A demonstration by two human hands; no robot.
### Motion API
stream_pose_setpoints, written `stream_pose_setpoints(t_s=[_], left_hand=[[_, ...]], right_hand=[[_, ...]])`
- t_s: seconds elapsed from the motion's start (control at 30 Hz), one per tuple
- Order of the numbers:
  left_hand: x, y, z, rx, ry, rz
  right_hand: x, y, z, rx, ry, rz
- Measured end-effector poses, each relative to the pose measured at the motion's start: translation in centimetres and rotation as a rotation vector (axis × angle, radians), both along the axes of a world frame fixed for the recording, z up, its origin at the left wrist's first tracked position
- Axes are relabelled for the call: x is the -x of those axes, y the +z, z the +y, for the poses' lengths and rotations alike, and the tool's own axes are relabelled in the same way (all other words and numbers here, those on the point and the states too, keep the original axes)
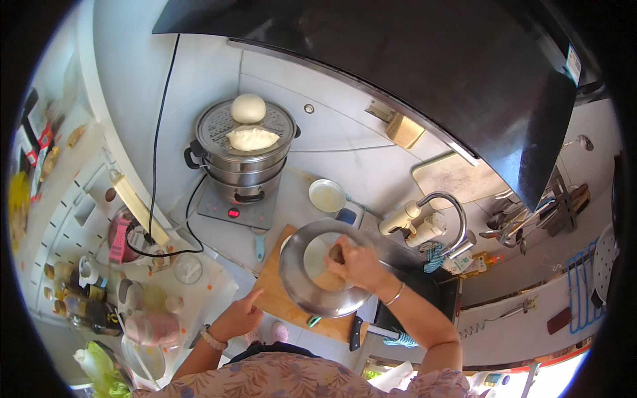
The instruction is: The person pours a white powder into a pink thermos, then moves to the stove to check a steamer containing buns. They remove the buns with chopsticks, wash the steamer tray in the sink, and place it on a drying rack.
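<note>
My right hand (357,263) grips the brown knob (337,254) of a pot lid (293,271) with a glass middle and a wide steel rim. The lid hangs over a wooden cutting board (283,311). My left hand (239,314) is at the board's left edge, index finger extended and the other fingers curled, holding nothing. At the back left, a tiered steel steamer (244,169) stands uncovered on an induction cooker (271,211). A round dough bun (248,109) and a folded, crescent-shaped dough piece (253,139) rest on its perforated top tray (214,128).
A kitchen knife's black handle (355,334) shows at the board's front. Behind the lid sits a small round dish (327,195). A faucet (455,219) rises over the dark sink at right. A range hood (398,64) overhangs the counter. Bottles and jars (89,308) crowd the left side.
</note>
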State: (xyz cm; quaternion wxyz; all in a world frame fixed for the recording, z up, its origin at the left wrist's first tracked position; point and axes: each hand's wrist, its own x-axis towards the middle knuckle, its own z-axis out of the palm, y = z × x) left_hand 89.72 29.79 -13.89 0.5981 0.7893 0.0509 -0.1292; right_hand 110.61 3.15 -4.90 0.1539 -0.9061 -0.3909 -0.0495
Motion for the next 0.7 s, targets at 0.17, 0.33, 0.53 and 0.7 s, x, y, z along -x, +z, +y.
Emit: stream_pose_setpoints(t_s=[0.17, 0.33, 0.53, 0.7], left_hand=[[-0.4, 0.3, 0.6, -0.052, 0.015, -0.017], [-0.1, -0.1, 0.7, -0.073, 0.026, 0.006], [-2.2, -1.2, -0.5, -0.125, 0.068, -0.091], [-4.2, -4.5, -2.9, -0.062, 0.051, -0.066]], right_hand=[[1.8, -3.2, 1.1, -0.011, -0.016, -0.165], [2.0, -0.9, -1.5, 0.046, -0.155, -0.136], [1.5, 4.2, -8.6, -0.286, -0.433, 0.018], [3.2, 2.7, -15.5, -0.465, -0.589, 0.087]])
